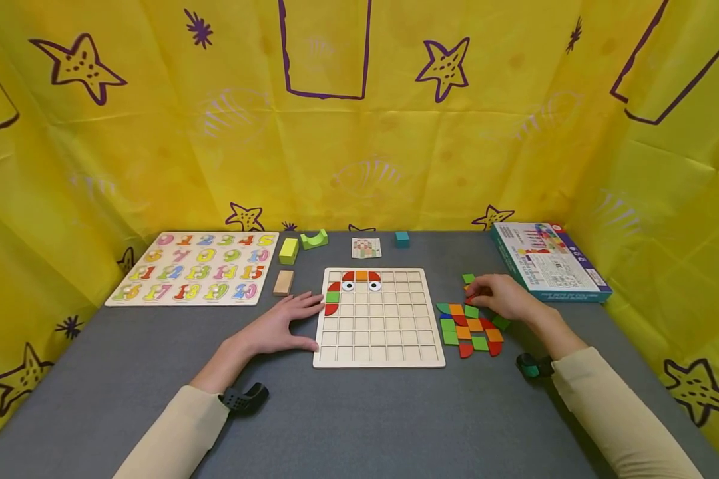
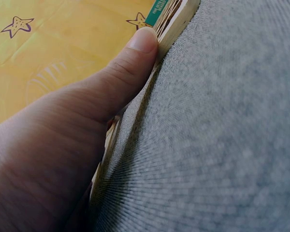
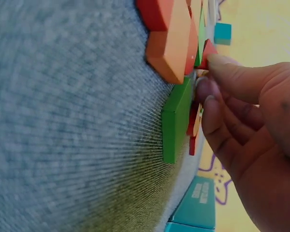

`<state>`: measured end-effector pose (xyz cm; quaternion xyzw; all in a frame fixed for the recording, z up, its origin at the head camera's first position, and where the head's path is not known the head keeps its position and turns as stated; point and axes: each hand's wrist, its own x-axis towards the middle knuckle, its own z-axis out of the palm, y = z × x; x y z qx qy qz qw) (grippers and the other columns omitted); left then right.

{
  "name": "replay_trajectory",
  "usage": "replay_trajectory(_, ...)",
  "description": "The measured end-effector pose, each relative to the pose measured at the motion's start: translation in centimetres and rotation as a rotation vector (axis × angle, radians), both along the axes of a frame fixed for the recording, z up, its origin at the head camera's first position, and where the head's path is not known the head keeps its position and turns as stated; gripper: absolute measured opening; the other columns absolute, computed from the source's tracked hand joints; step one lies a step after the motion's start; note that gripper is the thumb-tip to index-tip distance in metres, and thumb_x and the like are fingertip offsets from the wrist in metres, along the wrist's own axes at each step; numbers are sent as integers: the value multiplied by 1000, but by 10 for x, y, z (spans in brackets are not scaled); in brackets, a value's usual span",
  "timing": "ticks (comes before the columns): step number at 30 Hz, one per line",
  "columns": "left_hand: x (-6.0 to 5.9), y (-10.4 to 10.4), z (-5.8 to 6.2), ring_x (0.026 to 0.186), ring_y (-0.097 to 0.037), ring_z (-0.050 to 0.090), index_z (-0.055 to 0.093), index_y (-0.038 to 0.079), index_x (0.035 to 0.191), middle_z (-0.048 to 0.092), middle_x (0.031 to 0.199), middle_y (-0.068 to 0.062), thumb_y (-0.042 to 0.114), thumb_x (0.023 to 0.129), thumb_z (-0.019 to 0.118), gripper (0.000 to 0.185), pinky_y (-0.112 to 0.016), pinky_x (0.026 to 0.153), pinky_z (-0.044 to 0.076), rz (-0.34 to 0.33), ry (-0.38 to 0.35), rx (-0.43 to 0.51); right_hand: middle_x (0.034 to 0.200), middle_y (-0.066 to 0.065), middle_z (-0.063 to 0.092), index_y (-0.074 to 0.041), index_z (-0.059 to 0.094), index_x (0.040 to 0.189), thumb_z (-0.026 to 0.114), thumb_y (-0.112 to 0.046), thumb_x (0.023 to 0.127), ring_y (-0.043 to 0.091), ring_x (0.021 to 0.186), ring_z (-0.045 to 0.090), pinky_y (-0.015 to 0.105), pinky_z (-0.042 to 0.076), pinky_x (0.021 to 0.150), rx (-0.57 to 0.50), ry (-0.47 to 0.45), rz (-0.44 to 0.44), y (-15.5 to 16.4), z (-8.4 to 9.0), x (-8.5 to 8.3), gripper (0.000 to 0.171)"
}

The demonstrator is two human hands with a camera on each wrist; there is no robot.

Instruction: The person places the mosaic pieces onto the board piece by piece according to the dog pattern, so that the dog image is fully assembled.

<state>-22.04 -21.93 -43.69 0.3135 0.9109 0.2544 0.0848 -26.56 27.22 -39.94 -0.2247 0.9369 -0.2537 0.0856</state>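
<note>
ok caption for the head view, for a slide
Left hand rests at the grid board's edge while the right hand picks among loose coloured tiles.

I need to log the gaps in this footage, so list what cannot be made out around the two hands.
- Head view: the piece under the right hand is covered by its fingers; only a red corner shows.
- Right wrist view: the tile pile is cut off by the top edge and blurred.
- Left wrist view: the grid board shows edge-on only, behind the left hand.
- Head view: the box print is too small.
</note>
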Motion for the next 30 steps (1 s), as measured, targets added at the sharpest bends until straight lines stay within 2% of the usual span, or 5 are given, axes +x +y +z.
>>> replay_trajectory(8, 0, -1, 1, 151, -32, 18, 45, 13, 153, 33, 162, -1, 59, 80, 78, 92, -56, 121, 8, -5, 5, 8, 96, 4, 70, -1, 72, 108, 68, -6, 97, 22, 84, 59, 40, 54, 82, -88, 13, -23, -10, 10, -3, 12)
replay_trajectory(15, 0, 0, -1, 151, -33, 18, 45, 12, 154, 33, 162, -2, 57, 81, 79, 91, -56, 121, 9, -14, 8, 14, 96, 4, 69, -2, 72, 108, 68, -9, 98, 24, 87, 58, 39, 52, 83, -115, -14, -26, -42, 14, -9, 13)
replay_trajectory(22, 1, 0, 0, 152, -31, 18, 45, 13, 154, 32, 162, 0, 59, 81, 78, 92, -55, 121, 9, -7, 12, 6, 96, 3, 69, -3, 72, 107, 67, -8, 98, 23, 85, 59, 37, 53, 81, -152, 19, 37, -88, 14, -21, 11)
replay_trajectory(30, 1, 0, 0, 152, -31, 18, 45, 13, 154, 33, 162, -2, 61, 81, 77, 93, -55, 121, 9, -8, 15, 2, 94, 4, 69, -3, 71, 105, 66, -7, 99, 20, 84, 60, 34, 53, 79, -180, -4, 113, -137, 12, -36, 9)
